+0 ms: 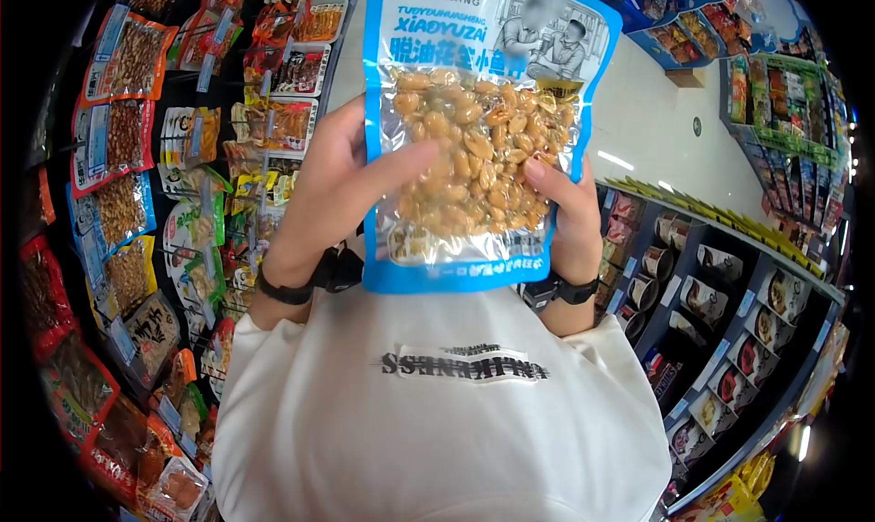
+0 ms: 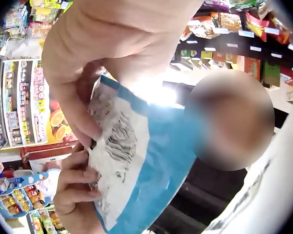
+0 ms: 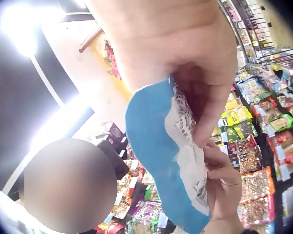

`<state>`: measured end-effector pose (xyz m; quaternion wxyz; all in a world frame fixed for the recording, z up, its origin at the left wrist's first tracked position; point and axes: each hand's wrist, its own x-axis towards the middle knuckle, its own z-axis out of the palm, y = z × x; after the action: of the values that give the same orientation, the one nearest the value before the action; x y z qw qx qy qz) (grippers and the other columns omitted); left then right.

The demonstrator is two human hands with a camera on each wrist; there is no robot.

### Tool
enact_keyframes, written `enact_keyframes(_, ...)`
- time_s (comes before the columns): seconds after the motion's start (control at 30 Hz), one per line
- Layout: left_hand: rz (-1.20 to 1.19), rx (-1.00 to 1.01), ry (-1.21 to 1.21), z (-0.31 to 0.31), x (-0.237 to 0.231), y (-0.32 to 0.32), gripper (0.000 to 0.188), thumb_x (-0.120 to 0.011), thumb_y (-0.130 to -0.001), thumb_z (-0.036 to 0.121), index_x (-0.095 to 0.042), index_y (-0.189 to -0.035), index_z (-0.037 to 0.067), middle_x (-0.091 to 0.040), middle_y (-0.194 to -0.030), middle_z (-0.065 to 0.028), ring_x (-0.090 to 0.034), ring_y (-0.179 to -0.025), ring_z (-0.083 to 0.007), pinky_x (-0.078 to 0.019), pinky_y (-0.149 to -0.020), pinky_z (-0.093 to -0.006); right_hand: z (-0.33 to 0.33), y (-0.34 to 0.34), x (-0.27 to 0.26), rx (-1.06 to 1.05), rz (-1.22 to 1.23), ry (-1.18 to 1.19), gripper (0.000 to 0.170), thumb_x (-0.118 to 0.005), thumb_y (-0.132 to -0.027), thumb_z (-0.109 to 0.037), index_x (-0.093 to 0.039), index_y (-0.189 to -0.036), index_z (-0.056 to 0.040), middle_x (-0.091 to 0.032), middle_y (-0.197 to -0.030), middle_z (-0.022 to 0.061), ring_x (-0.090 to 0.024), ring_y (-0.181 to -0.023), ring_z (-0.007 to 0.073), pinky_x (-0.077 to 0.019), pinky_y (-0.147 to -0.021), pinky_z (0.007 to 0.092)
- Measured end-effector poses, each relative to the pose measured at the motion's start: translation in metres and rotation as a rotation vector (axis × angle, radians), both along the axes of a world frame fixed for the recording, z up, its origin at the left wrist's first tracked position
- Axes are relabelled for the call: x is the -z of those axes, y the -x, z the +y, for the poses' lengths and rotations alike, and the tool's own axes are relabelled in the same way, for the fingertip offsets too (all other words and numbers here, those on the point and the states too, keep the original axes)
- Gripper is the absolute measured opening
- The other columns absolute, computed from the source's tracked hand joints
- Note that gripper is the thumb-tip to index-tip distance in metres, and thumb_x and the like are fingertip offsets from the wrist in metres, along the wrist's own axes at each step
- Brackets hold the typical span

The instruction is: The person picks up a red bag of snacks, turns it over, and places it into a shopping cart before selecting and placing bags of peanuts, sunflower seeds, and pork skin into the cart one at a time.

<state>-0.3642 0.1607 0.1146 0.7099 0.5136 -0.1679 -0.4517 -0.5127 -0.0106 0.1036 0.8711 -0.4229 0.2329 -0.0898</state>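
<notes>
Well, the blue-edged nut packet (image 1: 483,153) sits clamped between left hand (image 1: 346,180) and right hand (image 1: 576,212), one at each side edge, thumbs (image 1: 407,165) pressing the clear front (image 1: 488,189), fingers (image 2: 75,195) curled behind on the white back panel (image 2: 119,151), before the white shirt (image 1: 437,431)

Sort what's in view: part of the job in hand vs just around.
In the job:
blue-edged pouch of nuts, held at both sides
left hand
right hand

Just around:
orange-edged pack on the left rack
packaged goods on the right-hand shelves
green display rack, upper right
</notes>
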Motion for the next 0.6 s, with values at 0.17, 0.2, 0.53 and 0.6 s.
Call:
enact_keyframes(0.17,-0.039,0.061,0.047,0.005,0.002,-0.003,0.039,-0.066,-0.086,0.004,-0.053,-0.121,-0.005,-0.064,-0.111,-0.0092,-0.062,-0.098,-0.012,-0.0508,-0.083,-0.0257,0.005,0.009,-0.009,-0.001,-0.041,-0.016,0.063,-0.067,-0.081,-0.01,-0.039,-0.137,0.0036,-0.055,-0.128,0.0151,-0.056,-0.115,0.0237,-0.045,-0.096,0.0353)
enact_keyframes(0.2,-0.031,0.067,0.055,0.004,0.002,-0.004,0.039,-0.066,-0.086,0.004,-0.053,-0.122,-0.005,-0.064,-0.111,-0.0093,-0.062,-0.098,-0.012,-0.0507,-0.083,-0.0257,0.005,0.009,-0.011,-0.004,-0.049,-0.008,0.064,-0.068,-0.081,-0.01,-0.039,-0.137,0.0038,-0.054,-0.128,0.0153,-0.055,-0.116,0.024,-0.0447,-0.097,0.0356)
enact_keyframes(0.53,0.063,0.114,0.157,0.003,0.014,-0.008,0.044,-0.067,-0.084,0.005,-0.052,-0.125,-0.005,-0.064,-0.115,-0.011,-0.061,-0.103,-0.0151,-0.0495,-0.087,-0.0275,0.009,0.008,-0.024,-0.004,-0.169,-0.007,0.068,-0.067,-0.081,-0.016,-0.037,-0.137,0.0063,-0.052,-0.131,0.0203,-0.053,-0.12,0.0291,-0.0439,-0.099,0.0397)
enact_keyframes(0.6,0.053,0.101,0.166,0.001,0.014,-0.007,0.045,-0.066,-0.084,0.005,-0.051,-0.126,-0.005,-0.063,-0.116,-0.0114,-0.061,-0.104,-0.0155,-0.049,-0.088,-0.0282,0.009,0.008,-0.024,0.008,-0.164,-0.006,0.068,-0.067,-0.082,-0.02,-0.037,-0.137,0.0061,-0.052,-0.131,0.0197,-0.053,-0.119,0.0285,-0.0436,-0.099,0.0393)
